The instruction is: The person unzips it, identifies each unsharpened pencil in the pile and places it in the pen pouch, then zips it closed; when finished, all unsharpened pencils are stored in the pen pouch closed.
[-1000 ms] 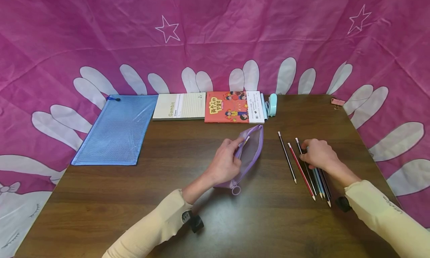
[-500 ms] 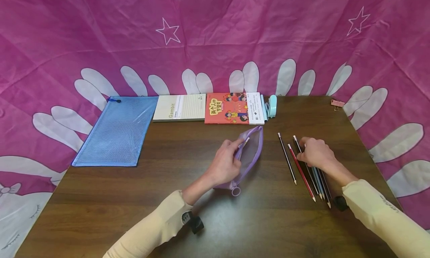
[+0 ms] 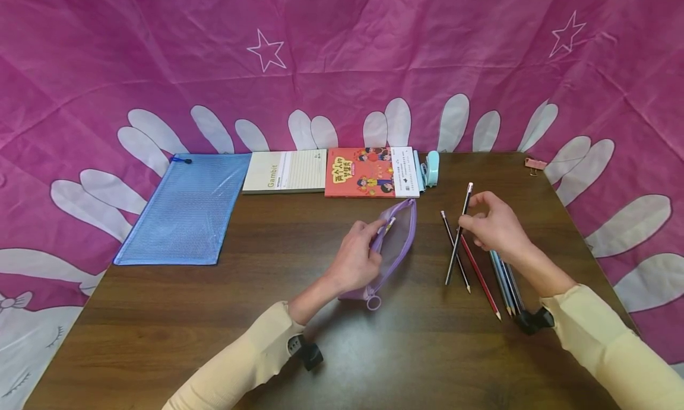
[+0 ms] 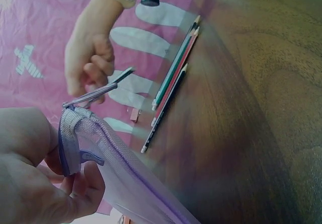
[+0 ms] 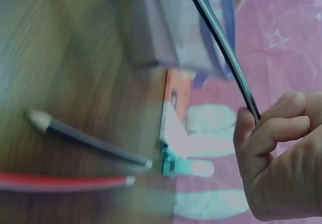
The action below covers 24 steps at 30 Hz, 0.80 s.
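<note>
1 pencil lifted, pouch held ready

The right hand (image 3: 494,226) pinches a black wooden pencil (image 3: 458,234) lifted off the brown wooden table (image 3: 214,315); 0.5 s ago it lay with the other pencils (image 3: 499,276). The left hand (image 3: 355,258) grips the purple mesh zip pouch (image 3: 398,250) at its mouth; next, I judge, the tip needs aiming inside.

Even light, blurred wrist views
</note>
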### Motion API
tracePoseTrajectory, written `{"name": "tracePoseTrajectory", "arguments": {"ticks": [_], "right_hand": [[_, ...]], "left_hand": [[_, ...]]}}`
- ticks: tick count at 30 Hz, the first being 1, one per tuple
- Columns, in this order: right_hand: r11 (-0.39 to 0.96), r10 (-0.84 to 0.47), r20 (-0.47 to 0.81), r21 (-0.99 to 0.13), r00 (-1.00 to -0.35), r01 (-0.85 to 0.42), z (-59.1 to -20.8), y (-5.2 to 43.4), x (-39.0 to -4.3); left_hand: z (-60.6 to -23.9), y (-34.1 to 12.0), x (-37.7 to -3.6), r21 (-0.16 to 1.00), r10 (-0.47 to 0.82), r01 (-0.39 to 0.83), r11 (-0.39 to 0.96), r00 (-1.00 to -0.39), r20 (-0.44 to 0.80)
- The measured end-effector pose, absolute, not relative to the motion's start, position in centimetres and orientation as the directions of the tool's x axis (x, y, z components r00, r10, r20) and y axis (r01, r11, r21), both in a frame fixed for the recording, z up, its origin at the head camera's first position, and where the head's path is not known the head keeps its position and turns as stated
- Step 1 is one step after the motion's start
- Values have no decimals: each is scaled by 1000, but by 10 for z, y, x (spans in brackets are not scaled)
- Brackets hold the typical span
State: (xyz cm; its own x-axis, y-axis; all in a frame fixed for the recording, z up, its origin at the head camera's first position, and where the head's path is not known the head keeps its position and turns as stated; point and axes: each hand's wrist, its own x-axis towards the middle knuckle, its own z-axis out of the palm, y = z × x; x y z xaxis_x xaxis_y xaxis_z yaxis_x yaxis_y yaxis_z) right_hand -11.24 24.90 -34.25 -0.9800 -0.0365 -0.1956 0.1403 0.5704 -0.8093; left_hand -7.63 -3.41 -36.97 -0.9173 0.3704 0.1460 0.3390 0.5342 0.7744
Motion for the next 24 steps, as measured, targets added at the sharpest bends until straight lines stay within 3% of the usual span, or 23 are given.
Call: {"name": "tracePoseTrajectory", "arguments": {"ticks": [5,13,24], "right_hand": [[364,-33,-199,-915,-980,173,-335,231,-111],[150,-12,-178,-973,-984,175,-331,194,-107],[173,-55,-242,-958,-969,229,-346,161,-100]], "left_hand": [[-370,-33,-76,777,370,343,528,-916,153],[-371,-31,-77,760,372,365,538,-912,175],[-371,-32,-79,768,368,344,540,-917,151]]}}
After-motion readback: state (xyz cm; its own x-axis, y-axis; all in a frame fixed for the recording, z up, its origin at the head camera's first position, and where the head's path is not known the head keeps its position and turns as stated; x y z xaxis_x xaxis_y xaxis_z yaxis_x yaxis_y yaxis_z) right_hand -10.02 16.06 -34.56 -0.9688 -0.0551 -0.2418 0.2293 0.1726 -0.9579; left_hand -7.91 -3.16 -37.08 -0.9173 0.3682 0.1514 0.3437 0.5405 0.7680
